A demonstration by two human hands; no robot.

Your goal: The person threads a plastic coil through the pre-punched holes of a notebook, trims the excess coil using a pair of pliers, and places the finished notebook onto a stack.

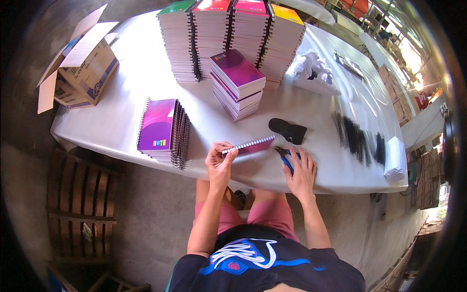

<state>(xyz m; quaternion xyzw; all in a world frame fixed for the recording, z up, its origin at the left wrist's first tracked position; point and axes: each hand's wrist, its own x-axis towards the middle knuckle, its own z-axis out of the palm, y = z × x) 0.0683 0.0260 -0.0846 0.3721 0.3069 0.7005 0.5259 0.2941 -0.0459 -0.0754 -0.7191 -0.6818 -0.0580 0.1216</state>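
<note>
My left hand [220,158] grips one end of a purple notebook [258,146], thumb and fingers pinched near its spiral edge. The notebook is tilted above the table, its light coil facing up. To the right, my right hand [301,173] is closed over the blue handles of a pair of pliers [287,158]. The pliers' dark jaws point toward the notebook's far end. Just beyond them lies a flat black object [288,130] whose kind I cannot make out. A pile of spiral-bound purple notebooks [158,127] stands left of my left hand.
Purple books without visible coils [237,73] are stacked mid-table. Tall stacks of spiral notebooks [211,44] rise behind. Loose black coils [357,138] and a white wrapped block [395,158] lie right, near a white plastic bag [314,73]. An open carton [87,73] occupies the far left.
</note>
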